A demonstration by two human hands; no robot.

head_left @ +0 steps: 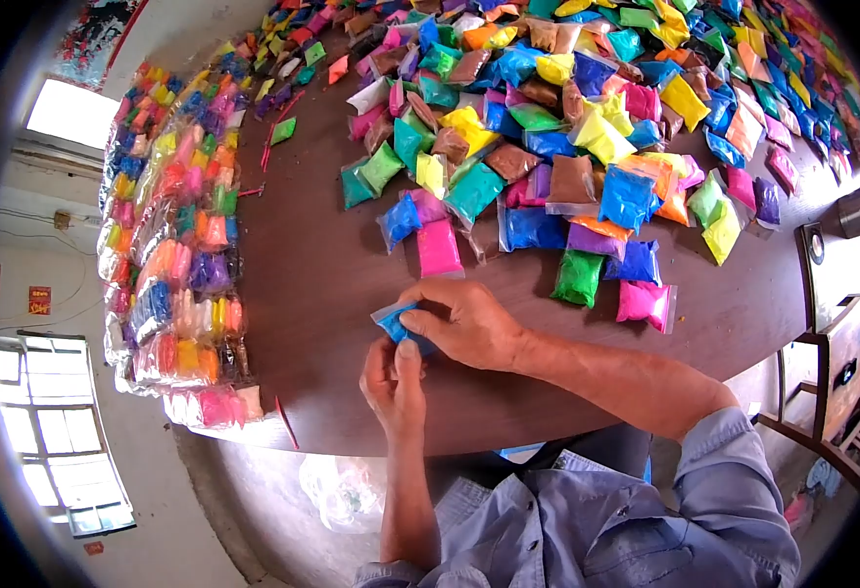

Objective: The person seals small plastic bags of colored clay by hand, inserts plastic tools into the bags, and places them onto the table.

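Observation:
A small blue plastic packet [398, 319] is held between my two hands above the near part of the brown table. My right hand [469, 323] pinches it from above, thumb and fingers closed on it. From below, my left hand [396, 384] grips its lower part with the thumb raised against it; the curled fingers hide some of the packet. Just beyond my hands lies a pink packet [439, 249]. A green packet [578, 277] and another pink packet [645, 305] rest to the right of my right hand.
A big heap of coloured packets [548, 118] spreads over the far side of the table [293, 245]. Bundled clear bags of coloured packets [180, 265] line the left edge. A thin red strip [286, 423] lies near the front edge. A wooden chair [836, 372] stands at right.

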